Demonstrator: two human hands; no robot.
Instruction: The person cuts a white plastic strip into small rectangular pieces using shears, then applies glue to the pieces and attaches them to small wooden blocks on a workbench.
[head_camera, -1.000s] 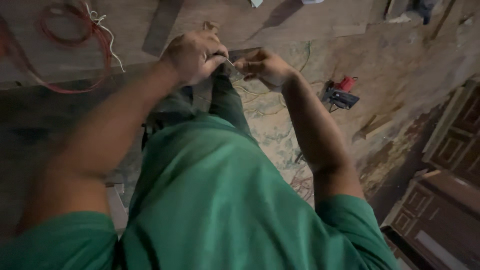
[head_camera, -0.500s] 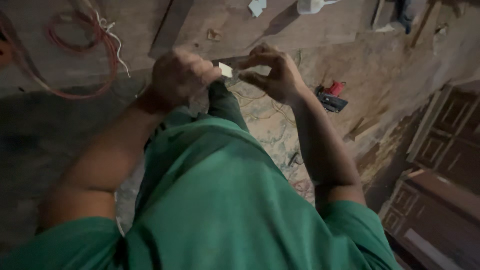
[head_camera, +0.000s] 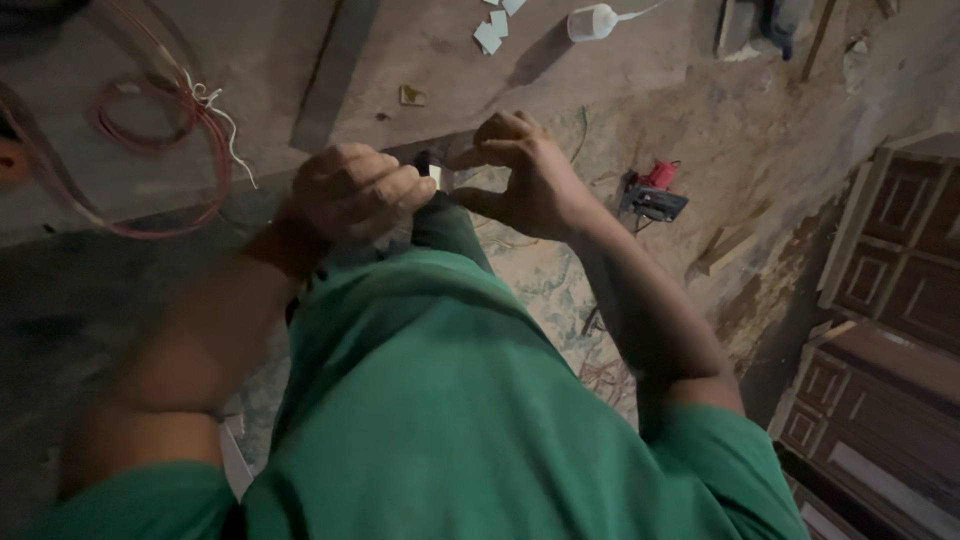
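Observation:
My left hand is a closed fist held out in front of my green shirt. A small white piece shows at its fingertips, with a dark tip just above it. My right hand faces it from the right, thumb and forefinger pinched toward the same small piece. Whether the right fingers touch the piece is hard to tell. Both hands hover above a worn, dusty floor.
Coiled red wire with white strands lies at the left. A red and black power tool sits on the floor to the right. White tiles and a white plastic funnel lie at the top. Brown panelled wooden doors stand at the right.
Both hands stayed together at the small piece. The view has shifted, so the hands now sit lower in frame, and the right fingers have spread a little.

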